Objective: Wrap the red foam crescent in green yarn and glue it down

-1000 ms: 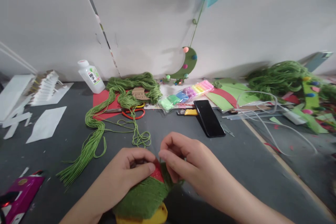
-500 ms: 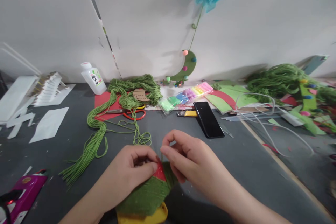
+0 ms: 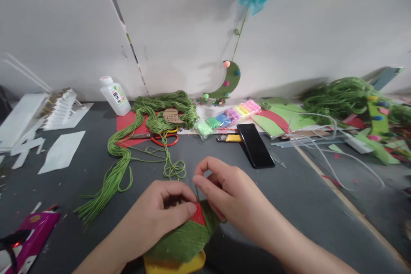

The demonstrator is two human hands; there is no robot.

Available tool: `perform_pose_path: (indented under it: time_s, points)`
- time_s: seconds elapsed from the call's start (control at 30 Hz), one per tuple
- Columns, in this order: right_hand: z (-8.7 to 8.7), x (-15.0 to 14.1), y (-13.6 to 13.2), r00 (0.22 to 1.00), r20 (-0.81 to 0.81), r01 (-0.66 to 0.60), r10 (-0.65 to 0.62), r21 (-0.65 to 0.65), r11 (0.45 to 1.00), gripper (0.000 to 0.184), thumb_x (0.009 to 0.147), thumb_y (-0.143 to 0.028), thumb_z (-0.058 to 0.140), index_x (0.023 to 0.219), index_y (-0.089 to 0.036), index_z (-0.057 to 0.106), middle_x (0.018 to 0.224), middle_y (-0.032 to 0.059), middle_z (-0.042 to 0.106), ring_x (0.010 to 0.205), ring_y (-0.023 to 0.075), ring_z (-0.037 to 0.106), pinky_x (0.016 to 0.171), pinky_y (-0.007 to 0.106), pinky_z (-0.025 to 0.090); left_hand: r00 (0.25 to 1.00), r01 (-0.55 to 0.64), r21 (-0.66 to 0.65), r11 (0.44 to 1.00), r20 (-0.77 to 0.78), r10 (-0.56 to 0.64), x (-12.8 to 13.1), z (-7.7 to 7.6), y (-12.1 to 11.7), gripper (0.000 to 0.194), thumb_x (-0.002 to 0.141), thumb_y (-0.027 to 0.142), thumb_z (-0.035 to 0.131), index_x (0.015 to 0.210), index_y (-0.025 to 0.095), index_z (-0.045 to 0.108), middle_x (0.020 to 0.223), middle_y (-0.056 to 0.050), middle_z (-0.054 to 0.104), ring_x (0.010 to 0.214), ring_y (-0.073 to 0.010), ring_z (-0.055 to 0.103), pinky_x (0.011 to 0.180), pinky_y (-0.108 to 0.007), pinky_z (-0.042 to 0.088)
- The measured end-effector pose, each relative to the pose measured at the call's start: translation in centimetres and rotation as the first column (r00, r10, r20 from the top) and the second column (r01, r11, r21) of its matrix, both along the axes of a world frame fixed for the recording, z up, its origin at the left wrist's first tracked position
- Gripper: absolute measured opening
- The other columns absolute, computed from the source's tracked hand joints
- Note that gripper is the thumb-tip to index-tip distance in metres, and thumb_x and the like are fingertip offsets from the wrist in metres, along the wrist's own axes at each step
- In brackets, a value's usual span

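Near the table's front edge my left hand (image 3: 160, 212) grips a craft piece (image 3: 180, 242) wrapped in green yarn, with a bare red patch (image 3: 199, 214) by the thumb. Just right of it, my right hand (image 3: 229, 188) pinches a thin green yarn strand (image 3: 197, 193) between thumb and forefinger, above the piece. The strand runs down toward the red patch. Under the piece a yellow object (image 3: 194, 263) sticks out, mostly hidden. Beyond my hands lies a loose hank of green yarn (image 3: 180, 102) with trailing ends, partly over red-handled scissors (image 3: 170, 142).
A white bottle (image 3: 115, 96) leans at the back left. A black phone (image 3: 256, 145), a yellow cutter (image 3: 233, 138) and packs of coloured clay (image 3: 224, 120) lie ahead. White cable (image 3: 334, 154) and more green yarn (image 3: 340, 96) are at right, a purple packet (image 3: 35, 239) at left.
My right hand has shifted slightly left and up with the strand. The craft piece has moved a little to the right in view, and more of its red patch shows.
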State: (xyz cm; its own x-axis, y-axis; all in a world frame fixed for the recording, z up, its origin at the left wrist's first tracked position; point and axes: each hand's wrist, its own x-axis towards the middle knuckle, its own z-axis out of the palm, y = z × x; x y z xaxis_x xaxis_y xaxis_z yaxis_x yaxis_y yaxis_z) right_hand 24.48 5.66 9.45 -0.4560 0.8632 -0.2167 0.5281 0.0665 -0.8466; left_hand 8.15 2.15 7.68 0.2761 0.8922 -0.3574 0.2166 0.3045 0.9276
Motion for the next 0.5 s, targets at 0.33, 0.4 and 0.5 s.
perform_pose_path:
  time_s: [0.33, 0.4, 0.5]
  points:
    - [-0.23, -0.03, -0.11, 0.999, 0.041, -0.014, 0.013, 0.017, 1.0, 0.01, 0.084, -0.023, 0.045, 0.076, -0.021, 0.051, 0.049, -0.0081, 0.048, 0.041, 0.0063, 0.036, 0.043, 0.018, 0.026, 0.998, 0.048, -0.027, 0.998, 0.029, -0.047, 0.21, -0.35, 0.47, 0.008, 0.068, 0.019, 0.058, 0.06, 0.015, 0.058, 0.056, 0.005, 0.049, 0.054, -0.0093, 0.041, 0.052, -0.021, 0.031]
    - [-0.32, -0.06, -0.06, 0.998, 0.057, -0.013, 0.011, 0.05, 0.999, 0.009, 0.083, -0.023, 0.046, 0.076, -0.021, 0.051, 0.051, -0.0072, 0.051, 0.044, 0.0066, 0.037, 0.044, 0.017, 0.026, 0.999, 0.049, -0.024, 0.999, 0.02, -0.048, 0.24, -0.36, 0.54, 0.009, 0.068, 0.018, 0.058, 0.06, 0.015, 0.058, 0.054, 0.005, 0.048, 0.053, -0.0089, 0.039, 0.051, -0.022, 0.03]
    - [-0.27, -0.07, 0.04, 0.997, 0.076, -0.018, 0.012, 0.082, 0.996, 0.01, 0.083, -0.022, 0.046, 0.075, -0.021, 0.051, 0.054, -0.0064, 0.053, 0.046, 0.0071, 0.04, 0.045, 0.018, 0.026, 0.999, 0.041, -0.023, 0.999, 0.003, -0.04, 0.36, -0.3, 0.66, 0.009, 0.068, 0.015, 0.058, 0.059, 0.015, 0.059, 0.053, 0.005, 0.047, 0.052, -0.0088, 0.039, 0.051, -0.022, 0.03]
